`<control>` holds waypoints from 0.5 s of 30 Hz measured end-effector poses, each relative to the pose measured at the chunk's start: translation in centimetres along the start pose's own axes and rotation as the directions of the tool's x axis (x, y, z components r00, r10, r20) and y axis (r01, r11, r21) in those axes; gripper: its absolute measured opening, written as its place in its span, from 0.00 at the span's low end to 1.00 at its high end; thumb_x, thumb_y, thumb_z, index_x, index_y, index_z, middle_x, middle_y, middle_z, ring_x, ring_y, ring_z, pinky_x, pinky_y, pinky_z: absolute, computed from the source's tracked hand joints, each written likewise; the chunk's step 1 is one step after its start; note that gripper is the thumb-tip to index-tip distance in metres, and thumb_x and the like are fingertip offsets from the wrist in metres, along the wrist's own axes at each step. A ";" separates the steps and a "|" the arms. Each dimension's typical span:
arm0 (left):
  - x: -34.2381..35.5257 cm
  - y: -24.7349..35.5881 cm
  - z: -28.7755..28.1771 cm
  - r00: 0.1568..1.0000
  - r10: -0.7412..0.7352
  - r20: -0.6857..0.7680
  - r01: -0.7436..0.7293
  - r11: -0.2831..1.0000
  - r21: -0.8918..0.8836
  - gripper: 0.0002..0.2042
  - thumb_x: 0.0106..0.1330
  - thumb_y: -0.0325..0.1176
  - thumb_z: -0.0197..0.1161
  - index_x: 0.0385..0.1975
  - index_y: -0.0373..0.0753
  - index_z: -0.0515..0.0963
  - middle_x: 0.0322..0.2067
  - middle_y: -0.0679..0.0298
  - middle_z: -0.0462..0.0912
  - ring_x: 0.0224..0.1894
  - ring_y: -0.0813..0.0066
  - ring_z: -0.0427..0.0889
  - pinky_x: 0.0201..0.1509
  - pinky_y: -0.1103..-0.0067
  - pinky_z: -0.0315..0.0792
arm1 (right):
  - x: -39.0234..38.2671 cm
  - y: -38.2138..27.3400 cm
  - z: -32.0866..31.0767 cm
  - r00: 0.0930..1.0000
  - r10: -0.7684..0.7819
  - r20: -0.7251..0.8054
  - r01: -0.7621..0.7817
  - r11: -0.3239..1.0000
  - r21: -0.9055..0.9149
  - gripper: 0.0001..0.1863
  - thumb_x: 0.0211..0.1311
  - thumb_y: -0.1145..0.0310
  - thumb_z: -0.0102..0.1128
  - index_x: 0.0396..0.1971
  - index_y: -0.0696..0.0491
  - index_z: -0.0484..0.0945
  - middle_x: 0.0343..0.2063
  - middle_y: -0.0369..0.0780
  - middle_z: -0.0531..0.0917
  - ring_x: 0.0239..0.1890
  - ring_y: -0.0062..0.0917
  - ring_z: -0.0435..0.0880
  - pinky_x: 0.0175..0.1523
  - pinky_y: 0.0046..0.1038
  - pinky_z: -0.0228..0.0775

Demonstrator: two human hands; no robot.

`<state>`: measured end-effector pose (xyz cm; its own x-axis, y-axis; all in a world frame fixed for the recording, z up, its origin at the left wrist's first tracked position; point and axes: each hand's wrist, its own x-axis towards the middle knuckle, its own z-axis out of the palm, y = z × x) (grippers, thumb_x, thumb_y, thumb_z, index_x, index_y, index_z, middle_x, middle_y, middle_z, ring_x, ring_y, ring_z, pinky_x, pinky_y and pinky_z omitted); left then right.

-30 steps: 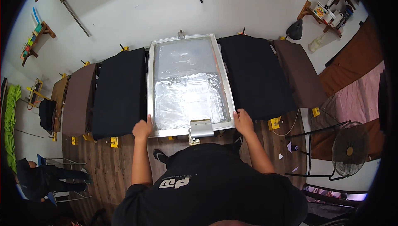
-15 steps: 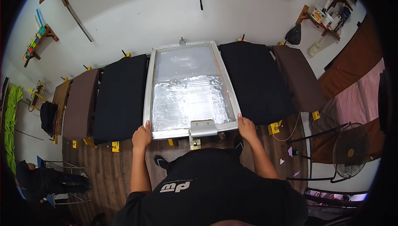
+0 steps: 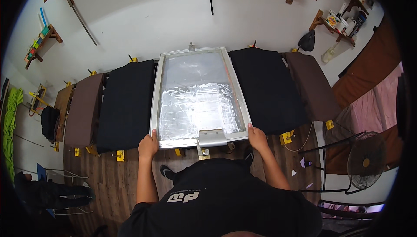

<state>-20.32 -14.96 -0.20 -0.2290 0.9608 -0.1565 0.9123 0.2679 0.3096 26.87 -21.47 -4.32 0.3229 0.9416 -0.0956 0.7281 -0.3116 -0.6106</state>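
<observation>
A silkscreen frame [image 3: 157,93] with a pale metal border lies lengthwise in front of me, over the middle of the row of platens. Shiny, wrinkled clear film or tape [image 3: 195,111] covers the near half of its mesh. My left hand [image 3: 148,145] is closed around the near left corner, thumb up along the side. The near right corner is gripped the same way by my right hand [image 3: 258,138]. Fingers under the frame are hidden on both sides. A metal clamp plate [image 3: 212,138] sits at the near edge, between my hands.
Black cloth-covered platens [image 3: 126,106] [image 3: 267,91] flank the frame, with brown ones [image 3: 84,111] [image 3: 310,87] farther out. Yellow brackets [image 3: 286,138] stick out below. A standing fan [image 3: 366,161] is at right, a person in dark clothes [image 3: 52,191] at lower left. Shelves [image 3: 334,26] hang on the wall.
The whole view has shifted slightly, with the frame and platens a little lower in it. Both hands keep their hold on the frame's near corners.
</observation>
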 end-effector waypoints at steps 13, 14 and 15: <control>-0.3 0.3 -0.3 0.998 -0.024 0.058 0.025 1.000 -0.016 0.40 0.78 0.62 0.35 0.38 0.24 0.82 0.42 0.31 0.82 0.49 0.32 0.81 0.57 0.51 0.73 | -0.1 -0.8 -0.7 0.998 0.054 0.018 -0.054 0.998 -0.016 0.38 0.78 0.41 0.37 0.30 0.64 0.81 0.33 0.63 0.82 0.44 0.61 0.81 0.52 0.53 0.71; -0.2 0.2 -0.2 0.998 -0.026 0.059 0.027 0.999 -0.017 0.40 0.78 0.62 0.35 0.38 0.24 0.82 0.42 0.31 0.82 0.49 0.32 0.81 0.57 0.51 0.73 | -0.1 -0.9 -0.7 0.998 0.057 0.018 -0.057 0.998 -0.013 0.38 0.78 0.42 0.37 0.30 0.64 0.81 0.33 0.63 0.82 0.44 0.61 0.81 0.52 0.53 0.71; -0.1 0.0 0.0 0.999 -0.015 0.038 0.015 1.000 -0.013 0.39 0.78 0.61 0.35 0.37 0.25 0.82 0.40 0.31 0.83 0.47 0.32 0.82 0.55 0.51 0.74 | -0.2 -1.0 -0.7 0.998 0.056 0.019 -0.056 0.998 -0.014 0.38 0.78 0.42 0.37 0.30 0.64 0.81 0.33 0.63 0.82 0.44 0.61 0.81 0.52 0.53 0.71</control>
<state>-20.33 -15.08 -0.15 -0.2295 0.9532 -0.1967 0.9041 0.2836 0.3197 26.55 -21.40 -3.15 0.3517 0.9248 -0.1452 0.7174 -0.3659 -0.5929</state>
